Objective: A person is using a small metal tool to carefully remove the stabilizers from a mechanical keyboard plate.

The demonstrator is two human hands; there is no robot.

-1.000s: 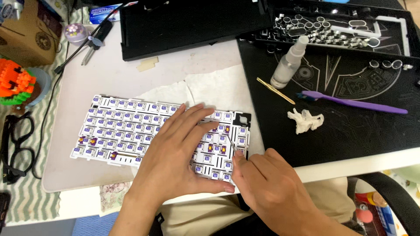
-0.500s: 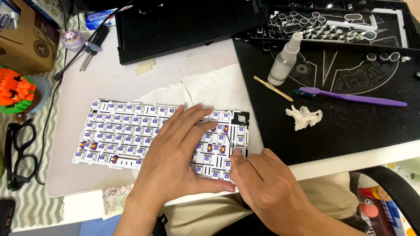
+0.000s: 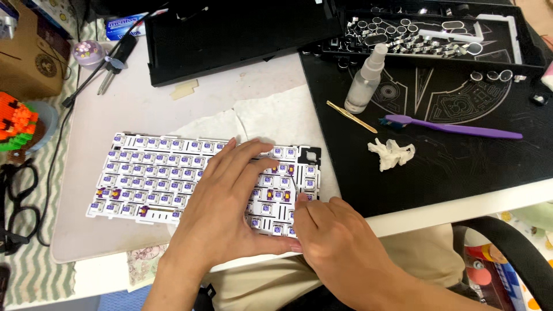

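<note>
A white keyboard plate studded with purple switches (image 3: pixel 155 178) lies on the worktop (image 3: pixel 132 103). The left hand (image 3: pixel 222 201) presses flat on it, fingers spread. The right hand (image 3: pixel 334 242) pinches a thin metal tool (image 3: pixel 294 185) at the plate's right end. A purple toothbrush (image 3: pixel 455 128) lies beyond.

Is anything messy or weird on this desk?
Yes. The keyboard plate has its keycaps off, so the bare switches show. A crumpled white wipe lies loose on the black mat, beside a purple toothbrush. Nothing looks spilled or broken.
</note>
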